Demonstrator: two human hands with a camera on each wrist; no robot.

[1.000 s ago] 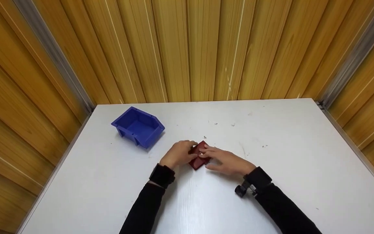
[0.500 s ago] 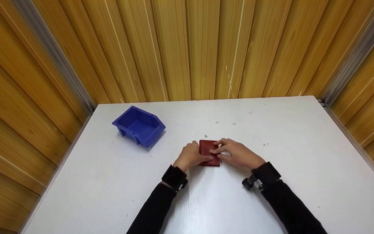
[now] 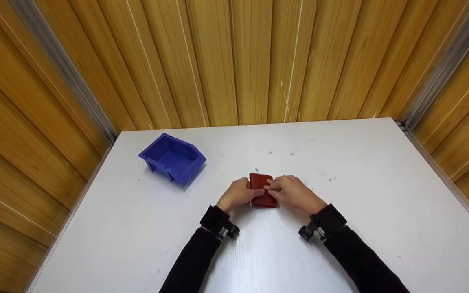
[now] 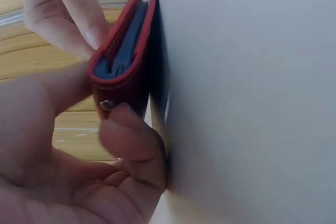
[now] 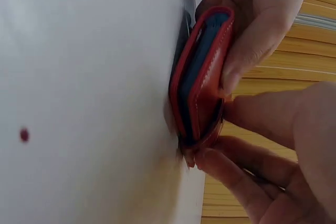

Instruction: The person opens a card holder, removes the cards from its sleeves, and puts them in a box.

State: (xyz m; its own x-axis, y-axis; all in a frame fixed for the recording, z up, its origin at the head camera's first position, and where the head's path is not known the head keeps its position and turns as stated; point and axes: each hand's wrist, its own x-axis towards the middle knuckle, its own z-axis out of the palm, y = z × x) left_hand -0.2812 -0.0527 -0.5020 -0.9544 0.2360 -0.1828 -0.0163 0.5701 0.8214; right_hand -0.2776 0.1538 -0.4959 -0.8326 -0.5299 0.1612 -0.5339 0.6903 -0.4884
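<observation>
A small red leather wallet (image 3: 259, 179) with a blue-grey lining rests near the middle of the white table. My left hand (image 3: 237, 194) grips its left side, thumb across the top face and fingers at the folded edge. There, a metal snap stud (image 4: 107, 104) shows in the left wrist view. At the wallet's right side my right hand (image 3: 294, 193) pinches a closing flap (image 5: 214, 129) between thumb and fingers. From the right wrist view, that flap stands bent around the wallet's edge, and the layered lining shows at the wallet's open end.
A blue plastic bin (image 3: 173, 159) stands at the table's back left. The white table (image 3: 364, 162) has a few small marks and specks. Wood-patterned panels (image 3: 250, 61) rise behind it and at both sides.
The wallet has turned from a diagonal position to nearly straight and shifted slightly right, with both hands around it. My right fingers have closed from lying over it to pinching its flap.
</observation>
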